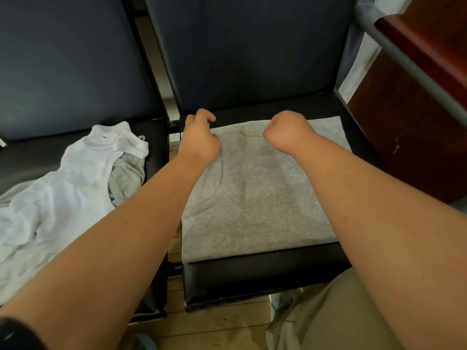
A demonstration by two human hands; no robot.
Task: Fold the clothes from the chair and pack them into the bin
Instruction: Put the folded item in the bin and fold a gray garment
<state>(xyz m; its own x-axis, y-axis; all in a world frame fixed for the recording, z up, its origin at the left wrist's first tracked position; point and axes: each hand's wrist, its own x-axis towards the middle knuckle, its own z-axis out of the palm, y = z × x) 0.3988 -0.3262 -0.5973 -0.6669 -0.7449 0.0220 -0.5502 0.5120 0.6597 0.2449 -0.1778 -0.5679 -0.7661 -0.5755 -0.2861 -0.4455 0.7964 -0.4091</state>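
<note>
Both hands, left hand (199, 138) and right hand (283, 133), were curled at the far edge of the grey shirt (257, 198), which lay flat and partly folded on the right chair (252, 276); whether they pinched the cloth was hidden. A white shirt (63, 188) and another grey garment (126, 178) lay crumpled on the left chair (25, 157), so most of the folding and all the packing seemingly remained, and no bin showed.

Grey shirt (257, 198) lies flat on the black chair seat (252, 274).
</note>
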